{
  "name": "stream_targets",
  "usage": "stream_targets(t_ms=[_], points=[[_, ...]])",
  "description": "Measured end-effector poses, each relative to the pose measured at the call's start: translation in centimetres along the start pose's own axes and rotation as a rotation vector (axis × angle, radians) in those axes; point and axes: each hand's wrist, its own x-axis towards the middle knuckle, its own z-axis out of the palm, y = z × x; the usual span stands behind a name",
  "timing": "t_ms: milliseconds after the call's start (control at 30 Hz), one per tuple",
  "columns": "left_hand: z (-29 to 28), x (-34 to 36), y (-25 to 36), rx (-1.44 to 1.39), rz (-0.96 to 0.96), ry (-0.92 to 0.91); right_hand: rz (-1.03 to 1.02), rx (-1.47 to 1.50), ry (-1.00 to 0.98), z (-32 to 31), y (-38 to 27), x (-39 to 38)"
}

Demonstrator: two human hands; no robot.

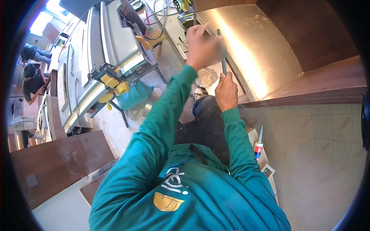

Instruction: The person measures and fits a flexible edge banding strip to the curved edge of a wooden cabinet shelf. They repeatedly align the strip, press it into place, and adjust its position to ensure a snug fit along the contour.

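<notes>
My right hand (226, 91) is closed around the lower end of a narrow, dark grey flat bar (224, 63). It looks like a file and points away from me beside the cabinet's front edge. Left of the bar's upper part is my left hand (204, 48), fingers stretched out and apart. Blur covers the side of that hand nearest the bar, so whether they touch is unclear. To the right lies a brown wooden cabinet (304, 86) with a shiny, light metallic-looking inner panel (250, 46). Below my hands sits a crumpled pale wad (207, 77).
A table saw (119, 42) with yellow knobs stands at left, a teal bag (135, 95) under it. Brown boards (65, 165) lie lower left. A sealant tube (258, 148) stands by my right forearm. Another person (32, 82) works at far left. Cables (163, 17) lie at the top.
</notes>
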Motion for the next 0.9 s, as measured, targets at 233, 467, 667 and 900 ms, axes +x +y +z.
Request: stream_targets(t_ms=[233,467,667,900], points=[[-7.8,10.0,3.6,-0.207,-0.037,-0.696,0.004,0.029,-0.008,-0.3,-0.2,0.3],[-7.4,12.3,2.1,-0.250,0.239,-0.742,0.038,0.005,-0.038,0.0,-0.9,1.3],[-7.8,11.4,2.0,-0.211,0.303,-0.690,0.010,0.025,-0.005,1.0,-0.4,1.9],[-7.1,11.7,-1.2,-0.256,0.413,-0.544,-0.034,0.001,0.025,3.2,-0.2,3.1]])
